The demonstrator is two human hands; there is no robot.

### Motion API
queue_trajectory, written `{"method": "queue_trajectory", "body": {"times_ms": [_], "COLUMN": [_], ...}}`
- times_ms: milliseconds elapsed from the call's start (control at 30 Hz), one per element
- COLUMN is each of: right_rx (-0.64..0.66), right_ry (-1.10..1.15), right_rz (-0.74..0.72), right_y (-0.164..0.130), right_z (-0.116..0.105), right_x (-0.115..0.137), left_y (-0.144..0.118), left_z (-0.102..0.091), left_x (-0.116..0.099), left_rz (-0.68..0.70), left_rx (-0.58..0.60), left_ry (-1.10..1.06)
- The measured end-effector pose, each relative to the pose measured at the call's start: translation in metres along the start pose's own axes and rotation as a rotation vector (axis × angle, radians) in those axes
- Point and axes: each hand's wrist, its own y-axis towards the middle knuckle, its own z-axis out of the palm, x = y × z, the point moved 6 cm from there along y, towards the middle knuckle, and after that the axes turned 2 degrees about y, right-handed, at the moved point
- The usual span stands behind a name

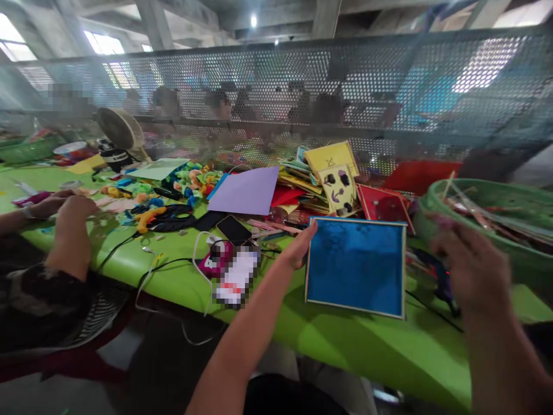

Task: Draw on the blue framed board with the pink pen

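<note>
A bright green tabletop (371, 346) fills the view, crowded with craft supplies.

At nine o'clock, a co-worker's two hands (69, 207) rest on the table edge, beside a small white desk fan (121, 129) and a tangle of black and white cables (173, 265).

Towards the centre lie a black phone (234, 229), a pink gadget (218, 257) and a lilac sheet of paper (246, 190). Behind these, at twelve o'clock, is a heap of coloured card with a yellow decorated sheet (339, 187) on top.

The person's left hand (301, 248) reaches in from six o'clock. Its fingers are held together and fairly straight, with the fingertips touching the upper left corner of a flat square blue board with a pale wooden frame (356, 266). The board lies flat on the table, just right of centre. It looks thin, stiff and light, likely easy to lift by an edge or corner; the frame would give the surest hold.

At three o'clock, the right hand (473, 268) hovers blurred above the table. Whether its fingers are apart or closed on something cannot be told. Just behind it stands a round green basket (432, 202) holding thin sticks, close against the board's right side. A black cable (432, 314) runs by the board's lower right corner.
</note>
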Motion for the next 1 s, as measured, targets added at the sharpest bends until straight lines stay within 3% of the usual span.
{"method": "queue_trajectory", "body": {"times_ms": [33, 133, 300, 433, 800, 1000], "right_rx": [0.080, 0.261, 0.340, 0.394, 0.340, 0.310], "right_ry": [0.042, -0.008, -0.135, -0.126, -0.195, -0.204], "right_rz": [0.010, -0.135, -0.448, -0.487, -0.489, -0.501], "right_y": [-0.008, -0.028, -0.049, -0.055, -0.056, -0.055], "right_z": [0.012, 0.047, 0.071, 0.074, 0.072, 0.068], "right_x": [0.001, 0.009, 0.014, 0.012, 0.011, 0.014], "left_y": [0.000, 0.001, 0.007, 0.012, 0.012, 0.007], "left_z": [0.001, 0.002, -0.006, -0.015, -0.012, -0.006], "left_x": [0.000, -0.001, 0.004, 0.015, 0.021, 0.017], "left_rz": [0.023, 0.061, 0.002, -0.131, -0.193, -0.202], "left_rx": [0.028, 0.075, 0.011, -0.095, 0.008, -0.034], "left_ry": [0.034, 0.116, 0.089, 0.108, 0.017, -0.008]}}
